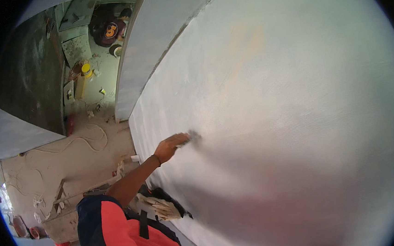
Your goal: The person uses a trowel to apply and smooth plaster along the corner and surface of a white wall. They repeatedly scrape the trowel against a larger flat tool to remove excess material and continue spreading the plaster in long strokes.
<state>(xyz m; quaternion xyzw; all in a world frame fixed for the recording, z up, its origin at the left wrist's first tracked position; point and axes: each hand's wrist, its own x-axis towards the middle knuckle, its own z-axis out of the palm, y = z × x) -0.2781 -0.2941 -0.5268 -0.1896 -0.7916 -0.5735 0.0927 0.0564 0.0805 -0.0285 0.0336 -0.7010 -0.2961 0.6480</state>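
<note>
My left hand (172, 146) reaches out on a bare forearm to the pale, painted wall (296, 92) that fills the right of the view. Its fingers are closed round a small grey tool (189, 136), too blurred to name, held at or very close to the wall surface; I cannot tell if it touches. Soft shadows lie on the wall below the hand. A red and navy sleeve covers my upper arm. My right hand is not in view.
Below left stand a wooden trestle (59, 198), cream cloths (162, 206) and red containers (35, 232). Cables (82, 140) lie across the dusty floor (61, 166). Through a doorway (119, 106), a crouching person (106, 33) in dark clothes is near a yellow bucket (86, 70).
</note>
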